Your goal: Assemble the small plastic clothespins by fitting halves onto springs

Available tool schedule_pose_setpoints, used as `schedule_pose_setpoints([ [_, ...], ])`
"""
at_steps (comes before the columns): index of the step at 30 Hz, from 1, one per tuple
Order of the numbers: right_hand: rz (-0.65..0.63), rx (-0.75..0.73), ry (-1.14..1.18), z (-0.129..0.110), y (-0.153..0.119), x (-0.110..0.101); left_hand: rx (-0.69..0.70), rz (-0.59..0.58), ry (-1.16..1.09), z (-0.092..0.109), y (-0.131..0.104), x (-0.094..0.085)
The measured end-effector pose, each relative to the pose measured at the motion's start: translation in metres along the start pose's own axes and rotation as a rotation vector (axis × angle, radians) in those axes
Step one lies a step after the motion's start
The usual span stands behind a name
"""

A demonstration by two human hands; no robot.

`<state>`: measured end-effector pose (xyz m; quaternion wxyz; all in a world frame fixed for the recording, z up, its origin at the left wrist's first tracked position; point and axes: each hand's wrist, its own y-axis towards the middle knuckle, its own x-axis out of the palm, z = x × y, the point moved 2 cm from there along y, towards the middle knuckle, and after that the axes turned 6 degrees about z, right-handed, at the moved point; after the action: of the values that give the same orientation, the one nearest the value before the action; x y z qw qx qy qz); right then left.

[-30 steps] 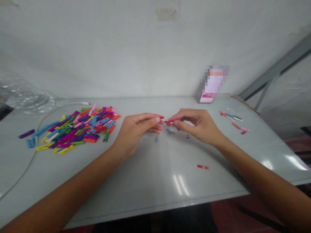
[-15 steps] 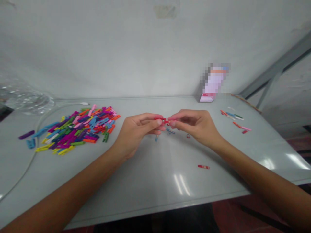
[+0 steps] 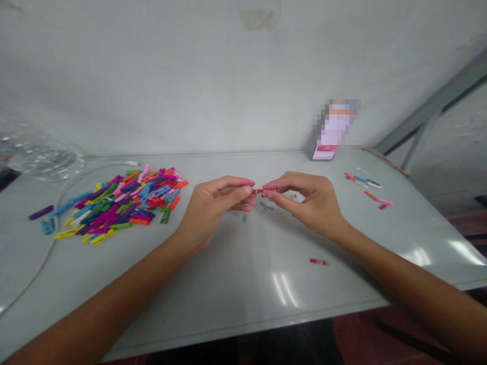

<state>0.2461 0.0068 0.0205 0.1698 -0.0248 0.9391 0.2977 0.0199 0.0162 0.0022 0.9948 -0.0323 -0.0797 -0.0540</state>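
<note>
Between my fingertips, above the middle of the table, is a small red clothespin (image 3: 260,191), partly covered by the fingers. My left hand (image 3: 220,200) pinches its left end with thumb and forefinger. Thumb and forefinger of my right hand (image 3: 304,197) are closed on its right end. Just beneath the hands lie a blue clothespin piece (image 3: 267,205) and a smaller blue piece (image 3: 245,216). A tiny metal spring (image 3: 293,196) shows by the right thumb. Nearer the table's front lies a separate red clothespin half (image 3: 318,262).
A heap of colourful clothespins (image 3: 122,203) covers the table's left side, with a white cable (image 3: 53,243) beside it. Several loose clothespin pieces (image 3: 367,181) lie at the right. A phone (image 3: 335,132) leans on the wall; clear plastic wrap (image 3: 41,152) sits at the far left.
Both hands stay in nearly the same place, still pinching the red clothespin. Their fingertips have shifted slightly around it, and less of the red shows on the left side.
</note>
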Motion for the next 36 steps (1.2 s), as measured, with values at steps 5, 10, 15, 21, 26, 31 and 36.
schedule_pose_setpoints([
  [5, 0.013, -0.091, -0.045, -0.0038, -0.0008, 0.0004, -0.009, 0.018, 0.019, 0.0007, -0.0001, 0.0004],
  [10, 0.034, -0.265, -0.117, -0.0037, -0.0027, 0.0022, -0.047, -0.001, 0.0, -0.0005, -0.0009, 0.0015],
  [15, 0.083, -0.318, -0.189, -0.0038, -0.0049, 0.0016, -0.068, -0.04, -0.022, -0.0019, -0.002, 0.0022],
  [21, 0.085, -0.31, -0.194, -0.0034, -0.0027, 0.0009, -0.041, -0.062, 0.008, -0.0012, -0.0021, 0.0016],
  [26, 0.056, -0.323, -0.184, -0.003, -0.0019, -0.0023, -0.013, -0.065, 0.052, -0.0016, -0.0034, 0.0012],
  [31, 0.036, -0.34, -0.176, -0.0045, -0.0047, -0.0031, -0.015, -0.076, 0.001, -0.0025, -0.005, 0.0024],
  [36, 0.071, -0.427, -0.229, -0.0095, -0.0072, -0.0033, 0.022, -0.141, 0.009, 0.0028, -0.0053, 0.0025],
])
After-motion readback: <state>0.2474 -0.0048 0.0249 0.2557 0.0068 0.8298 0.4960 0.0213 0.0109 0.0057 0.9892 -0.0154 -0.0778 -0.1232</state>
